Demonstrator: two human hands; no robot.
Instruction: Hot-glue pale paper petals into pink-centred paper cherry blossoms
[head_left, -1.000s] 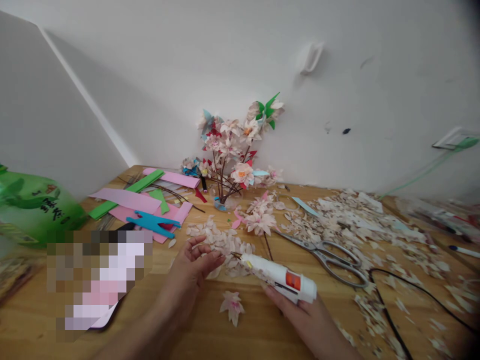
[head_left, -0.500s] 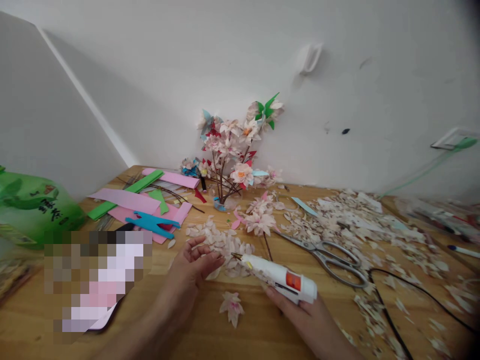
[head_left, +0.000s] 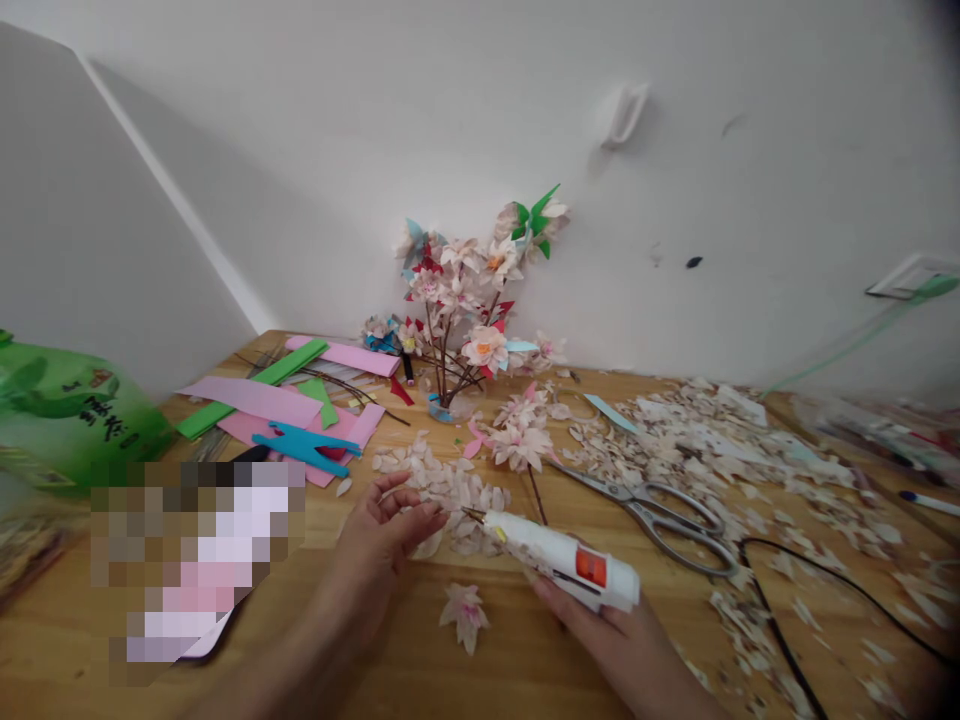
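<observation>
Clearly, the glue gun (head_left: 562, 560) is white, with an orange-red window near its rear, a small yellow mark towards the front and a narrow, darker nozzle. It is above the surface (head_left: 390, 665), pointing left over loose pale petals (head_left: 439, 480), nearer the viewer than the silver scissors (head_left: 675, 520). The right hand (head_left: 600, 620) is closed around it from below. The left hand (head_left: 386, 525) is half curled, thumb and forefinger close together just beside the nozzle; whether they pinch anything, I cannot tell. Compared with half a second ago, the gun's rear has shifted slightly right and down, while the left hand and the pink-centred flower (head_left: 465, 615) look unchanged.
</observation>
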